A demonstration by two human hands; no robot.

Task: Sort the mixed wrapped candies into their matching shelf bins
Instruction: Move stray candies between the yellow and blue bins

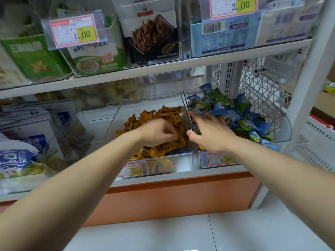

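Note:
Two clear plastic bins stand side by side on the lower shelf. The left bin [116,122] holds a heap of orange wrapped candies [163,113]. The right bin [284,124] holds blue and green wrapped candies [233,109]. My left hand [155,132] is down in the orange heap with its fingers curled on candies there. My right hand [210,131] lies palm down with spread fingers on the blue-green pile near the wall between the bins. A blue wrapper [178,151] shows low at the front of the left bin.
Price tags [133,169] sit on both bin fronts. Snack bags [27,142] fill the shelf at the left. The upper shelf [163,69] holds boxed snacks. A white mesh panel [261,78] and a white upright [315,73] close the right side. Pale floor tiles lie below.

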